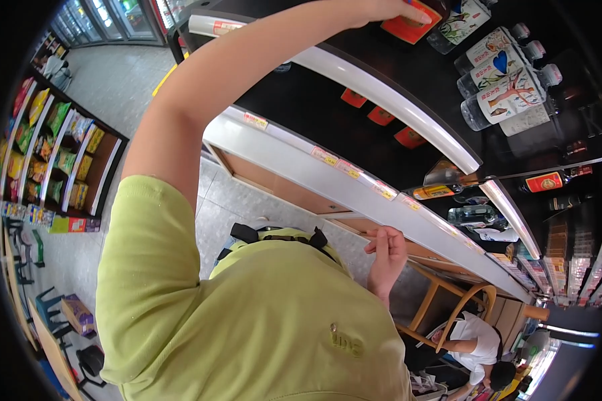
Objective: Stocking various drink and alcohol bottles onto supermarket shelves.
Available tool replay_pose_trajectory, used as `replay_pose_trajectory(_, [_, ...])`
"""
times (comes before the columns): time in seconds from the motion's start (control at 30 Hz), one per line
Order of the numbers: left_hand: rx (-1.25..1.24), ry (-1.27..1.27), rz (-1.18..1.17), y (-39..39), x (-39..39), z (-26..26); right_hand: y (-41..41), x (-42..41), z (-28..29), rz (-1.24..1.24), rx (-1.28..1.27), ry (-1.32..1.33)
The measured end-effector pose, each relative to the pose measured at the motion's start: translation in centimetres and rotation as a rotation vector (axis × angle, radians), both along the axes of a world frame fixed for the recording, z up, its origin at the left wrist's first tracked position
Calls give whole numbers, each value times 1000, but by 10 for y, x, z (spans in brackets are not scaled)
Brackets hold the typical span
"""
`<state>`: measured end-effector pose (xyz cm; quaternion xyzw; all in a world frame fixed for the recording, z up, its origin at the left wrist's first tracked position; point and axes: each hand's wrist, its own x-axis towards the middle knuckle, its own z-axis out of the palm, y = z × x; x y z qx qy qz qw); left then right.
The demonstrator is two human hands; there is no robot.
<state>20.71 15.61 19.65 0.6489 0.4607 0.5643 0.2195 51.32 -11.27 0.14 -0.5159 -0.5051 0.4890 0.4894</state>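
My left hand (399,11) reaches across the top of the view, its fingers on a dark bottle with a red and orange label (412,22). The frame's top edge cuts off part of hand and bottle. The bottle is at a dark shelf, beside clear bottles with illustrated white labels (512,95). My right hand (389,253) hangs beside my waist, below the white shelf edge (306,163), its fingers loosely bent and holding nothing. Several red labels (381,115) show in the dark shelf space between the two pale edge strips.
More bottles (474,215) stand further along the shelving. A wooden chair (431,306) and a seated person in white (474,341) are at the lower right. A snack rack (55,150) is at the left, with a cardboard box (78,315) on the floor below it.
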Motion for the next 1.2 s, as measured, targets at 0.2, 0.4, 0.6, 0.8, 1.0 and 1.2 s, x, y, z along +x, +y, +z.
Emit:
replay_pose_trajectory(0.2, [251,-31,-142,-35,6,-10,-4,-25,-4,-46,-18,-45])
replay_pose_trajectory(0.4, [632,267,56,-83,23,-9,-9,-50,-12,-64,4,-55])
replay_pose_trajectory(0.6, [990,285,-189,-166,43,-17,-6,-77,-29,-59,0,-56])
replay_pose_trajectory(0.8, [885,130,-351,-211,32,-88,4,-97,-52,-282,573,-564])
replay_pose_trajectory(1.0, [238,100,-264,-167,14,-186,13,-82,-36,-200,53,-254])
replay_pose_trajectory(1.2, [-125,-85,-61,-114,8,-242,41,-98,-14,-162,42,-142])
